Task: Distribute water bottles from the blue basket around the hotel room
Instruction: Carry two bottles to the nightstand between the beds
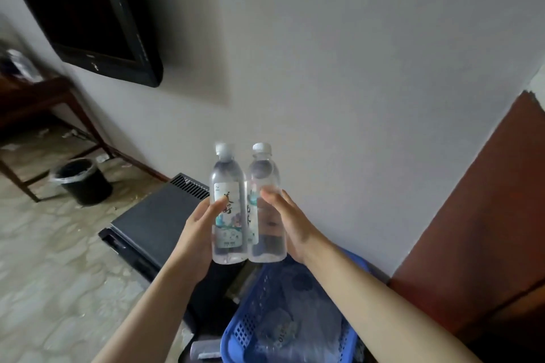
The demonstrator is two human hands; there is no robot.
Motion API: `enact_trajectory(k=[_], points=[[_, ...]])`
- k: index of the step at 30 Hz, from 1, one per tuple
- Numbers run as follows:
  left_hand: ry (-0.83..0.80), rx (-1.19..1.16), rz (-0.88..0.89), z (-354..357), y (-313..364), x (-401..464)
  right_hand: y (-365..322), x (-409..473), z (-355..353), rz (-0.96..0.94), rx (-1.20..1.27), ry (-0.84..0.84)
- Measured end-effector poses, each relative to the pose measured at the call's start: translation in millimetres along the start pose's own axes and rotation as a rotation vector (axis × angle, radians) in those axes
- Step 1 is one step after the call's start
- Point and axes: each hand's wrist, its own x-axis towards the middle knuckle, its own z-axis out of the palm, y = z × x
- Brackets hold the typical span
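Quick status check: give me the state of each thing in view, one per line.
Left bottle: capped, upright, held by left hand.
Right bottle: capped, upright, held by right hand.
Blue basket: holds more bottles.
Bin: open, lined.
TV: off.

Bare wall (354,68) ahead, black mini-fridge (153,221) low left, blue basket (236,333) underneath, open floor (44,259) leftward

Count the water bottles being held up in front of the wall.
2: one bottle in the left hand, one in the right hand. The blue basket may hide more.
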Motion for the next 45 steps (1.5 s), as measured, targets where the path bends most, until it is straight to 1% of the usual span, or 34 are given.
enact_trajectory(k=[4, 7, 12, 16, 19, 22, 24, 26, 31, 38, 43, 45], points=[[0.052, -0.002, 0.005, -29.4, 3.0, -33.3, 10.0, -4.7, 31.2, 0.022, -0.005, -0.142], [0.1, -0.018, 0.003, -55.5, 0.8, -52.2, 21.9, -2.5, 58.1, 0.064, -0.034, -0.201], [0.209, -0.04, -0.101, -109.5, -0.1, -72.1, 37.8, 6.9, 113.7, 0.13, -0.091, -0.287], [0.297, -0.077, -0.119, -168.3, 0.6, -85.5, 58.0, 25.3, 169.7, 0.146, -0.142, -0.355], [0.352, -0.086, -0.126, -218.0, 5.0, -97.6, 73.7, 35.9, 221.0, 0.124, -0.142, -0.428], [0.418, -0.074, -0.11, -273.1, 13.5, -108.5, 85.4, 44.0, 276.7, 0.092, -0.193, -0.437], [0.425, -0.065, -0.101, -309.8, 20.8, -116.0, 94.8, 51.6, 312.8, 0.073, -0.233, -0.476], [0.457, -0.072, -0.077, -346.0, 25.9, -124.0, 102.9, 58.3, 348.5, 0.097, -0.239, -0.523], [0.505, -0.111, -0.06, -411.3, 33.3, -135.4, 117.7, 74.3, 412.9, 0.131, -0.284, -0.568], [0.568, -0.199, -0.031, -477.6, 29.5, -131.6, 136.4, 113.9, 474.2, 0.124, -0.384, -0.674], [0.585, -0.215, -0.038, -517.4, 31.1, -104.9, 144.0, 159.9, 509.0, 0.149, -0.401, -0.738], [0.606, -0.22, -0.037, -535.7, 35.4, -87.2, 146.2, 181.4, 523.2, 0.146, -0.392, -0.738]])
